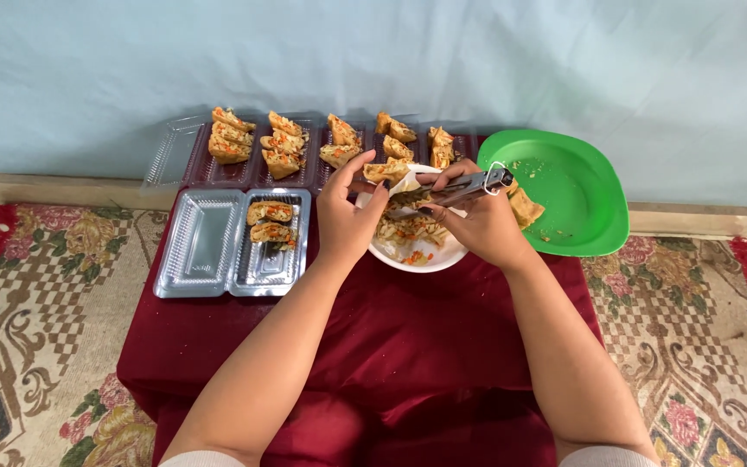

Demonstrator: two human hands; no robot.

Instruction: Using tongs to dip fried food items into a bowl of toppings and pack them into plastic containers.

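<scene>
My left hand (349,209) pinches a folded stuffed piece (384,172) at the far rim of a white bowl (417,259) of chopped filling with carrot bits. My right hand (477,216) is closed around metal tongs (464,188), whose tips point left into the bowl beside that piece. An open clear plastic box (218,251) to the left holds two stuffed pieces (270,221) in its right half. Behind it, a row of clear boxes (218,169) carries several more stuffed pieces (232,136).
A green plate (572,186) with crumbs and one stuffed piece (526,207) lies at the right. Everything rests on a low table under a dark red cloth (391,346). A patterned rug (36,303) covers the floor on both sides; a pale wall rises behind.
</scene>
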